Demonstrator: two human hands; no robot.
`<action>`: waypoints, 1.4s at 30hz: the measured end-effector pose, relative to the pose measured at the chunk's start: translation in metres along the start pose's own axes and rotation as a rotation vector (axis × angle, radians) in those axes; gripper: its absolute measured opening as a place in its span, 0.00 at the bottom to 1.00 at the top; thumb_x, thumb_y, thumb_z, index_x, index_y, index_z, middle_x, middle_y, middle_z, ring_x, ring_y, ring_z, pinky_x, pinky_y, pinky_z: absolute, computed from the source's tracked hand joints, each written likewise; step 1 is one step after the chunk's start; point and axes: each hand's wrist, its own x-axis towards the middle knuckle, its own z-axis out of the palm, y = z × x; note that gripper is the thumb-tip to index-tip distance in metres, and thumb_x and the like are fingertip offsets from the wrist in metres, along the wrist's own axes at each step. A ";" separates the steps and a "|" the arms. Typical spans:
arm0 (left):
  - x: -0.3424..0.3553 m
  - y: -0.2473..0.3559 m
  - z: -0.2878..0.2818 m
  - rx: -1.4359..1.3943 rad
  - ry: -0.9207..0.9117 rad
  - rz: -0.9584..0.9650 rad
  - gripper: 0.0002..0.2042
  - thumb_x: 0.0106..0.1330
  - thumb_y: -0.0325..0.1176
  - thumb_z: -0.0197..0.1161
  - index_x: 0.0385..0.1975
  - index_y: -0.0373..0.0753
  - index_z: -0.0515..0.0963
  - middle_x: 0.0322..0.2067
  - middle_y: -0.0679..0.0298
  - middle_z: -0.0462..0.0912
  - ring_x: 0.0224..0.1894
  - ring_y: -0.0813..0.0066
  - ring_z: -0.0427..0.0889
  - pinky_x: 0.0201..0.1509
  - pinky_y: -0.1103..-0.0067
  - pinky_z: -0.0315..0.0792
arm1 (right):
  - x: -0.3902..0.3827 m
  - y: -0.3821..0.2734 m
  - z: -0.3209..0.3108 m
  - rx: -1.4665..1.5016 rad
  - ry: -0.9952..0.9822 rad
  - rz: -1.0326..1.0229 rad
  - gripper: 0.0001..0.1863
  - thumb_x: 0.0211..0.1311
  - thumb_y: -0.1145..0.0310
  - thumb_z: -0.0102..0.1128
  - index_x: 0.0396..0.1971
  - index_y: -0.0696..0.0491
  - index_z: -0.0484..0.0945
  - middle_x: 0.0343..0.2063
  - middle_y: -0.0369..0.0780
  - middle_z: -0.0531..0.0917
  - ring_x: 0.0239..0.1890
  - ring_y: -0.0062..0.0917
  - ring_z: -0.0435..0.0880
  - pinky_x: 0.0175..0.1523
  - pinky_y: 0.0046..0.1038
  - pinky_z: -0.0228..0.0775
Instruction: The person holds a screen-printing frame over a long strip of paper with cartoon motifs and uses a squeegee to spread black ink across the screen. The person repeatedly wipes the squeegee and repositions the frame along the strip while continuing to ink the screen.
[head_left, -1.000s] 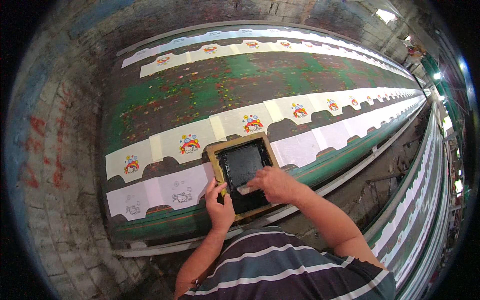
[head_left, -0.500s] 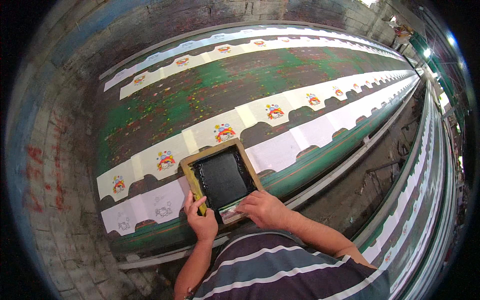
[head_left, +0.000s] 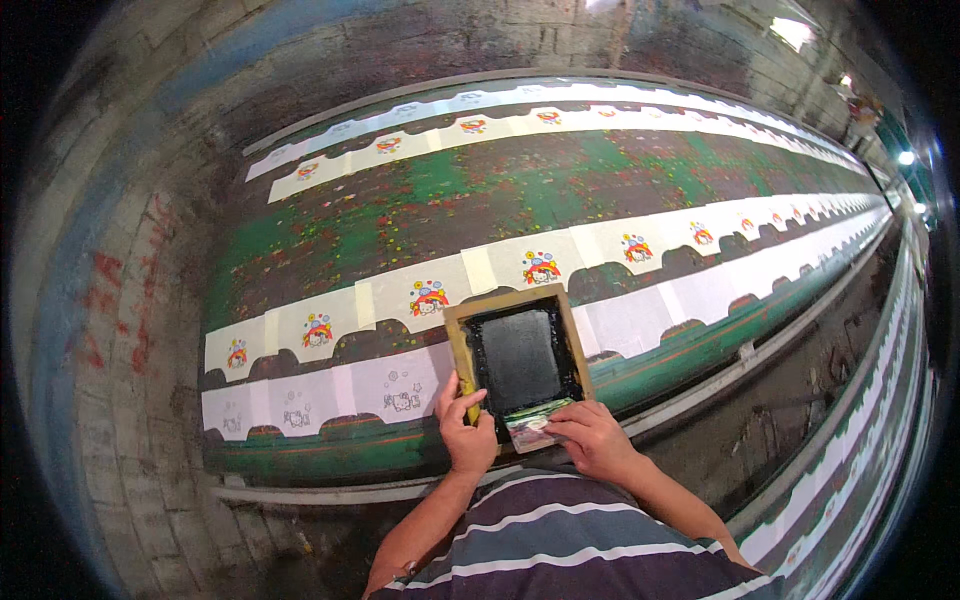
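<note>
A wooden-framed printing screen [head_left: 520, 360], coated with black ink, lies on the near row of white pieces [head_left: 640, 320]. My left hand [head_left: 468, 425] has its fingers curled round the frame's left side, near a yellow-stained stretch. At the screen's near end my right hand [head_left: 592, 435] grips a flat, ink-smeared squeegee [head_left: 530, 432]. Left of the screen, grey line drawings [head_left: 402, 400] of a cartoon cat show on the pieces. The row behind carries coloured cat-and-rainbow prints [head_left: 428, 300]. What lies under the screen is hidden.
The long green-and-dark printing table [head_left: 500, 190] bears two more rows of pieces [head_left: 440, 135] along its far side. A block wall [head_left: 130, 330] bounds the left. A second long table [head_left: 840, 460] runs on the right, past a narrow gap with a rail [head_left: 690, 405].
The screen has shifted rightward along the row, uncovering another grey outline at its left. My right hand has drawn the squeegee down to the screen's near end. The view has turned slightly.
</note>
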 end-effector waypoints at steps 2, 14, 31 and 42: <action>-0.001 0.005 0.010 -0.006 -0.004 -0.030 0.19 0.56 0.12 0.68 0.46 0.35 0.90 0.75 0.42 0.79 0.78 0.44 0.77 0.83 0.59 0.68 | -0.005 0.010 -0.010 0.000 -0.026 0.000 0.22 0.55 0.81 0.74 0.52 0.52 0.90 0.52 0.42 0.89 0.57 0.45 0.88 0.63 0.47 0.81; -0.002 -0.008 0.020 0.005 -0.016 -0.119 0.17 0.56 0.14 0.69 0.45 0.36 0.91 0.76 0.42 0.78 0.79 0.46 0.77 0.84 0.60 0.66 | 0.011 0.016 -0.021 -0.016 -0.104 -0.078 0.23 0.56 0.77 0.74 0.54 0.51 0.90 0.51 0.41 0.89 0.55 0.43 0.88 0.62 0.46 0.81; 0.000 -0.025 0.016 -0.091 -0.066 -0.188 0.17 0.66 0.17 0.69 0.53 0.36 0.91 0.74 0.41 0.80 0.79 0.46 0.76 0.85 0.60 0.65 | 0.145 0.078 -0.043 -0.111 -0.580 0.004 0.24 0.61 0.79 0.64 0.59 0.54 0.89 0.52 0.51 0.90 0.61 0.51 0.88 0.66 0.49 0.82; 0.007 -0.014 0.008 -0.043 -0.111 -0.154 0.16 0.64 0.16 0.70 0.51 0.36 0.91 0.73 0.40 0.80 0.77 0.44 0.78 0.83 0.59 0.67 | 0.194 0.110 -0.010 -0.222 -0.387 0.033 0.27 0.57 0.78 0.65 0.58 0.49 0.92 0.50 0.49 0.91 0.55 0.52 0.91 0.61 0.51 0.84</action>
